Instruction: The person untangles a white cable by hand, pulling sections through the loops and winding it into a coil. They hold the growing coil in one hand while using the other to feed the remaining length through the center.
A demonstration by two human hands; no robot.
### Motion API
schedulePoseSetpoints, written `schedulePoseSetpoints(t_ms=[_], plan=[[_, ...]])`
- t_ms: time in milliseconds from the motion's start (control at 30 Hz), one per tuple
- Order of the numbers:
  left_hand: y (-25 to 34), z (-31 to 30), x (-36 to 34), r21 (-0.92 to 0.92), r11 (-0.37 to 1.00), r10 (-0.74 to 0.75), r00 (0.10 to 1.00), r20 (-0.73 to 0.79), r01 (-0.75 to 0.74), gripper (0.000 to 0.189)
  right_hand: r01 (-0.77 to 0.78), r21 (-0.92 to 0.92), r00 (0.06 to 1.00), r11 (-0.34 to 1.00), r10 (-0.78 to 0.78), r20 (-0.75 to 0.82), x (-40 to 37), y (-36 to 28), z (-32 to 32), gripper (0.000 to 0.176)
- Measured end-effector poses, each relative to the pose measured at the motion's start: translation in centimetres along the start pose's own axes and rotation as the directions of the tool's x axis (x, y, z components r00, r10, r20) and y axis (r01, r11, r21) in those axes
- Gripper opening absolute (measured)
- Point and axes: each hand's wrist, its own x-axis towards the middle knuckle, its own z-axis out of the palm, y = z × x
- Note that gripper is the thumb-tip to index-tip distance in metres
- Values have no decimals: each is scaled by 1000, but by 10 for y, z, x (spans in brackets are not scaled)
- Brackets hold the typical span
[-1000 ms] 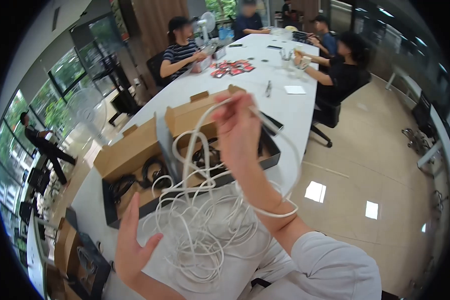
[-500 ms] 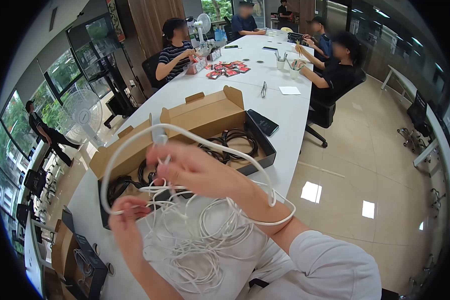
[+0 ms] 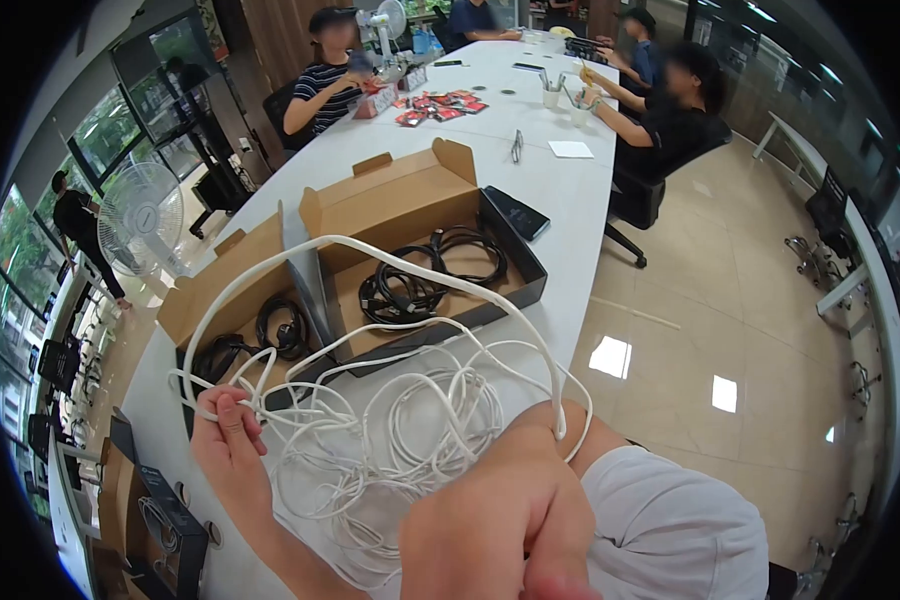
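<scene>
My left hand (image 3: 228, 430) is closed around a white cable (image 3: 410, 252), thumb pressed against the fingers, at the left of the tangle. From there the cable arches over to the right and comes down behind my right wrist. My right hand (image 3: 500, 520) is large and close to the camera, its fingers curled in; whatever it holds is hidden. Between the hands lies a loose tangle of white cable (image 3: 445, 415) on the table. Just beyond stand two open boxes, one box (image 3: 395, 205) and another box (image 3: 225, 275), with coiled black cables (image 3: 405, 290) inside.
A flat black item (image 3: 515, 212) lies beside the right box. Farther along the white table (image 3: 450, 165) are red packets (image 3: 440, 105), a white sheet (image 3: 570, 149) and cups of pens (image 3: 552, 96). Several people sit there. Another open box (image 3: 160, 520) stands at lower left.
My right hand has moved from above the boxes down and back toward my body. My left hand has shifted slightly left and closed on the cable. The view has tipped downward a little.
</scene>
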Motion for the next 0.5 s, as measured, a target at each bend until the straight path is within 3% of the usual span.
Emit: schedulePoseSetpoints(t_ms=[500], plan=[[-3, 8, -1, 14, 1000, 25, 999, 23, -25, 28, 23, -76, 1000, 997, -23, 7, -8, -6, -1, 36]])
